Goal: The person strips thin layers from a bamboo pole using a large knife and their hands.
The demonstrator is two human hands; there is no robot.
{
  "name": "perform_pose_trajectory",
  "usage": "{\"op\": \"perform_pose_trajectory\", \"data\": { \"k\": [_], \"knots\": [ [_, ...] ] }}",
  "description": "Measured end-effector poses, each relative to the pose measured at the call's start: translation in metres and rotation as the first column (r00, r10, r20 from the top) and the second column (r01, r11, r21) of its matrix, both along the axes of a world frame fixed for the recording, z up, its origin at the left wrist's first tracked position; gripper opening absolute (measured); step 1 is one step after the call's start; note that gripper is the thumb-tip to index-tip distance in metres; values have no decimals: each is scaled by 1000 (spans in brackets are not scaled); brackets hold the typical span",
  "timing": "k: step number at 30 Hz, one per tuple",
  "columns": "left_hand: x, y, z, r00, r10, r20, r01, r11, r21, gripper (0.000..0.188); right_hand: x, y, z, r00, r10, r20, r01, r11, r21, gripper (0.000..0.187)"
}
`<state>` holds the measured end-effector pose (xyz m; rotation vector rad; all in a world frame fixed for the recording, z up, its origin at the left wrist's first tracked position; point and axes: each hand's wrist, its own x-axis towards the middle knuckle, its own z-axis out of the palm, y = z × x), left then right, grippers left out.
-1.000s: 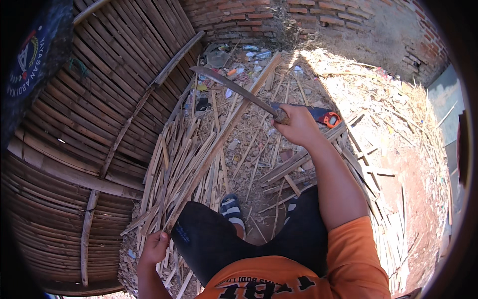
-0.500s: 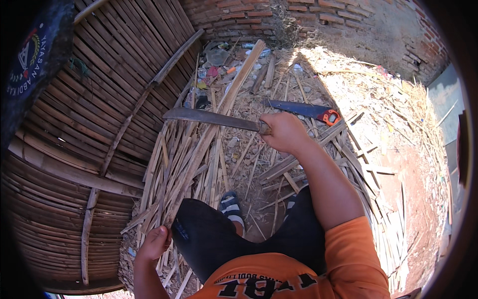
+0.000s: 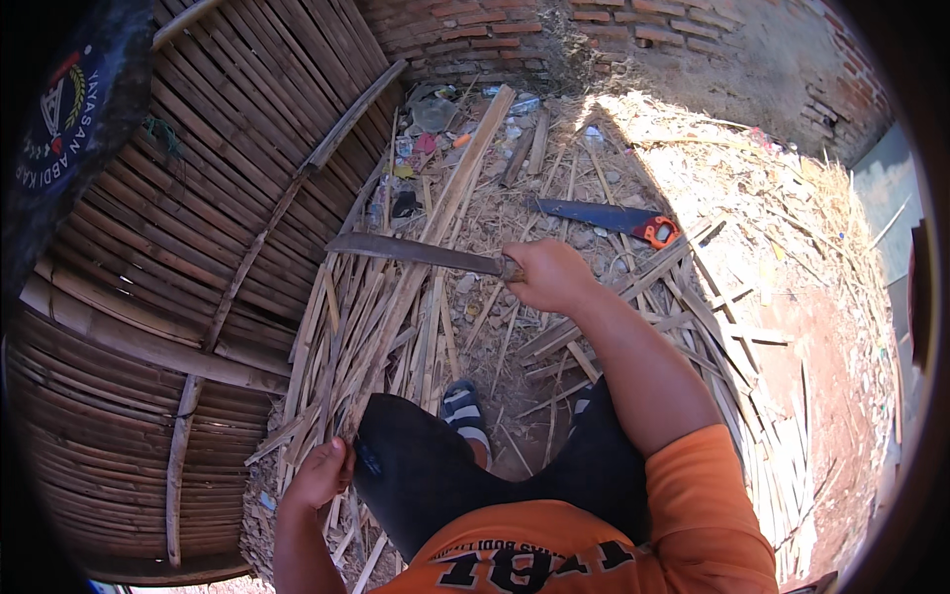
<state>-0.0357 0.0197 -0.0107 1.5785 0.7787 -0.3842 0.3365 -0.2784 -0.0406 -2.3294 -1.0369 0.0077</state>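
Note:
My right hand is closed round the short wooden handle of a machete, whose dark blade points left. The blade lies across a long split bamboo piece that slants from beside my left knee up toward the far wall; whether it touches or hovers just above I cannot tell. My left hand grips the near end of that piece, by my knee. Beyond my right hand a hand saw with an orange and black handle lies on the ground.
A bamboo slat wall rises close on my left, and a brick wall stands at the back. Many loose bamboo strips litter the ground on both sides. My sandalled foot is between them. Plastic rubbish lies at the back.
My right hand and the machete have come slightly nearer to me and a little left. The bamboo piece's far end has shifted slightly left; my left hand has barely moved.

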Motion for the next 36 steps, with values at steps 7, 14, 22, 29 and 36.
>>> {"op": "perform_pose_trajectory", "data": {
  "k": [7,14,22,29,36],
  "knots": [
    [-11,-3,14,999,-41,-23,41,999,35,63,37,-27,6,970,-192,-151,216,962,167,22],
    [-16,2,0,999,-44,15,45,994,-99,66,-10,7,15,994,105,-26,-104,994,36,24],
    [-11,-2,11,998,-39,-45,36,996,-80,66,28,-24,6,997,-80,14,79,997,16,23],
    [-12,-4,2,998,-54,-17,52,994,-98,63,-5,7,18,997,81,-16,-81,996,-46,25],
    [-16,-5,10,994,-33,-104,29,999,-45,62,36,-23,-9,981,-138,-137,148,987,65,28]
  ]
}}
